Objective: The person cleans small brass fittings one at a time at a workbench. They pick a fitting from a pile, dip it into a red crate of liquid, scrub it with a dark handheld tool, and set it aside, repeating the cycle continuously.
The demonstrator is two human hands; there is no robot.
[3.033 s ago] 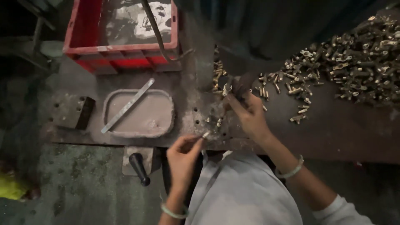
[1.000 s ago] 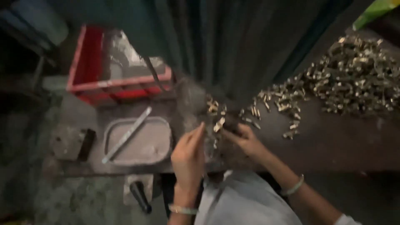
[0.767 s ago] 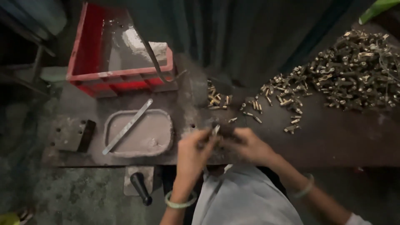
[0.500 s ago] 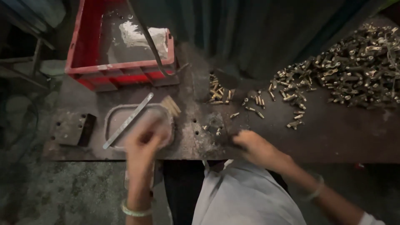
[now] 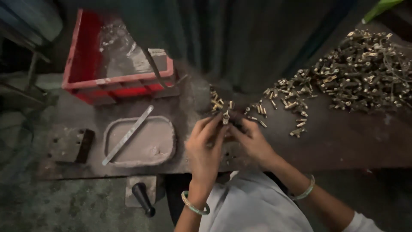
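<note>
- Your grey lap cloth (image 5: 253, 206) is nearest, spread under the bench edge, so a dropped bit may land on it and not on the floor.
- Your left hand (image 5: 205, 148) and right hand (image 5: 253, 144) come together at the front of the bench. Both sets of fingertips pinch one small brass piece (image 5: 225, 117) and hold it up between them, just off the bench top.
- You hold it close in front of you, likely so you can see it well in the dim light.
- A few loose brass pieces (image 5: 262, 109) lie just past your hands, easy to grab one by one.
- To your left sits a shallow grey tray (image 5: 165, 144) with a flat metal strip (image 5: 127, 135) leaning across it. A black-handled tool (image 5: 143, 198) stands below it.
- Beside the tray is a metal block (image 5: 68, 144) with holes in it.
- Farther back is a red crate (image 5: 116, 88), out of your way.
- Far to your right is the big heap of brass pieces (image 5: 365, 73), kept well apart from your hands.
</note>
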